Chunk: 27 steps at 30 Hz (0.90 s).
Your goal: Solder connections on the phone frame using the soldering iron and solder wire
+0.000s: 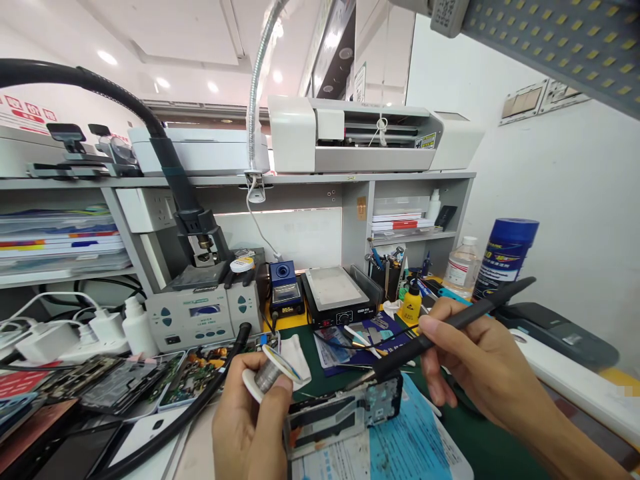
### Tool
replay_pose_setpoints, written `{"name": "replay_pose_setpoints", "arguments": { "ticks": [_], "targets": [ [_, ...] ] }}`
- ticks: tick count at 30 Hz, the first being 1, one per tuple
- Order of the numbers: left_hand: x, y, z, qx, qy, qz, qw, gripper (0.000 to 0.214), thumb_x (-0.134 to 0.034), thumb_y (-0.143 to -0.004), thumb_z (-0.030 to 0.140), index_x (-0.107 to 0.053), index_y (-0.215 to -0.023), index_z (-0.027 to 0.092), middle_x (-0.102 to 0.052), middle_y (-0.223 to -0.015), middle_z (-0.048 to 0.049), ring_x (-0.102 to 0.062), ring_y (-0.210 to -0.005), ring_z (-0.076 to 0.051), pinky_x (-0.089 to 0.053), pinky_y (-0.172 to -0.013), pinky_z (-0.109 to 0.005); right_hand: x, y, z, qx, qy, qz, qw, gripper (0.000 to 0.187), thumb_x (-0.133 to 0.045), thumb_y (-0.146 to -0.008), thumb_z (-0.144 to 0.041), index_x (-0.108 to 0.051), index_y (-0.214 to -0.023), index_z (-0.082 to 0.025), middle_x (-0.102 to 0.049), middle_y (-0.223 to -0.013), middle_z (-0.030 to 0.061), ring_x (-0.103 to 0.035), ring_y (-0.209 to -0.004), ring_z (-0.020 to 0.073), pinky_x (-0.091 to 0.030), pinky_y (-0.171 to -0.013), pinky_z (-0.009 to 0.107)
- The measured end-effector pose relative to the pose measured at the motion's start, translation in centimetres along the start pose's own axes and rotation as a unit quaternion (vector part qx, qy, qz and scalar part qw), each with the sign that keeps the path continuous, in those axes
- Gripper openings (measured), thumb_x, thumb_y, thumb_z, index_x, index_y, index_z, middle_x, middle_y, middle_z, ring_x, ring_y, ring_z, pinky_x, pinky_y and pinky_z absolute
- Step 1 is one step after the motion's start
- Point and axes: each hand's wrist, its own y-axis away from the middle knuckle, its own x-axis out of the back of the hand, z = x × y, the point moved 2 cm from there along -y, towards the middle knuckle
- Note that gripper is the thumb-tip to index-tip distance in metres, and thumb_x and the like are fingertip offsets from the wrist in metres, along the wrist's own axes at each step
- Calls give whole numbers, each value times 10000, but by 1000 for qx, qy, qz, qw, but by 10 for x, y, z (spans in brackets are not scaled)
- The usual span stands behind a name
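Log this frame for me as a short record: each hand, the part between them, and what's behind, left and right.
Left hand: grips a white spool of silvery wire
Right hand: holds a black tool, slanting down leftward
Tool tip: at the phone frame's upper edge; contact unclear
Phone frame: raised on its side, inner face toward the camera
Below: blue-and-white sheet
Behind: flat-topped black unit
Left: circuit boards
Right: blue-capped spray can
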Motion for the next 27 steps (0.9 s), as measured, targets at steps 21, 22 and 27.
{"name": "replay_pose_setpoints", "arguments": {
  "ticks": [21, 22, 27],
  "targets": [
    [-4, 9, 3, -137, -144, 74, 977, 241, -583, -755, 484, -517, -835, 267, -569, -575, 74, -490, -536, -148, -355, -557, -292, 6, -3, 2, -18, -56, 17, 998, 320, -788, -847, -404, -601, -679, -206, -651, -467, -6, -605, -327, 157, -460, -311, 190],
    [-5, 9, 3, -135, -142, 72, 978, 235, -582, -753, 478, -513, -831, 267, -566, -571, 79, -485, -534, -146, -351, -558, -292, 7, -3, 2, -17, -60, 14, 998, 318, -779, -859, -392, -608, -669, -203, -650, -465, -3, -604, -323, 157, -463, -309, 191],
    [-4, 10, 3, -121, -145, 66, 980, 241, -590, -722, 479, -512, -815, 271, -554, -547, 87, -485, -536, -149, -351, -560, -290, 10, -5, 2, -10, -83, -15, 996, 263, -787, -848, -333, -650, -672, -195, -647, -454, 3, -612, -317, 164, -471, -308, 191]
  ]
}}
